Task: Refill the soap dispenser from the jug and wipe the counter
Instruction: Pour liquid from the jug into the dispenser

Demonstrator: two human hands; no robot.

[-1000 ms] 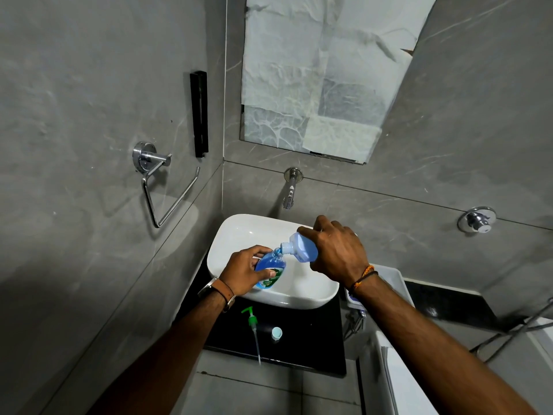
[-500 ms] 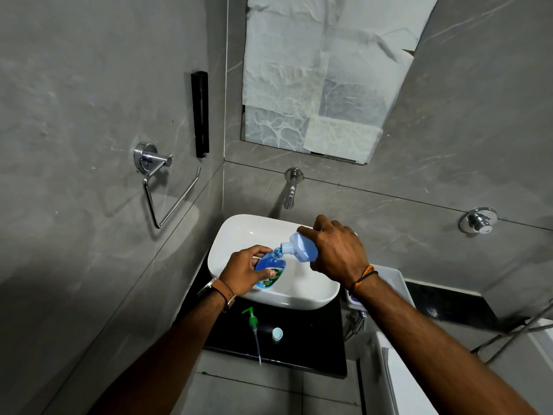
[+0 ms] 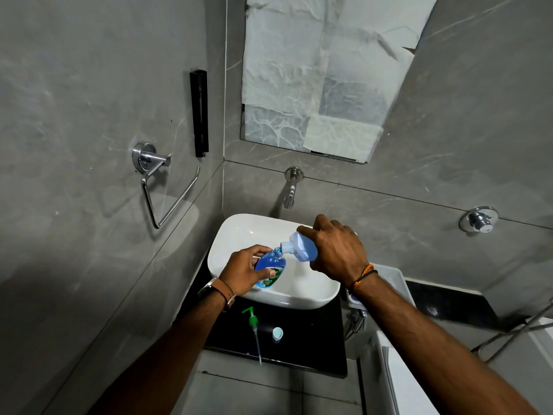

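Soap dispenser point(image 3: 270, 271): where is it in the head view?

Over the near left part of the white basin point(image 3: 299, 293), tilted, its mouth open and blue liquid inside. The left hand point(image 3: 244, 272) has its fingers and thumb wrapped round the body.

And the jug point(image 3: 302, 247)?

Just right of the dispenser and above it, tipped down to the left, with its white neck meeting the dispenser's mouth. The right hand point(image 3: 336, 250) clasps it from above, fingers curled over the pale blue body.

What lies on the worktop point(image 3: 314, 345)?

On the black surface near the basin, a green pump head point(image 3: 253, 320) lies on its side, its clear tube pointing toward the near edge. A small pale blue cap point(image 3: 277, 333) sits just right of it, apart from it.

Anything on the wrists?

A watch point(image 3: 209, 290) with a brown strap on the left, an orange and black thread band point(image 3: 363, 275) on the right.

And the walls?

Grey tile. A chrome tap point(image 3: 289, 193) comes out of the far wall above the basin, a chrome towel ring point(image 3: 167, 193) hangs on the left wall, and a round chrome knob point(image 3: 478, 220) sits far right. Crumpled paper covers the mirror point(image 3: 323, 70) above the tap.
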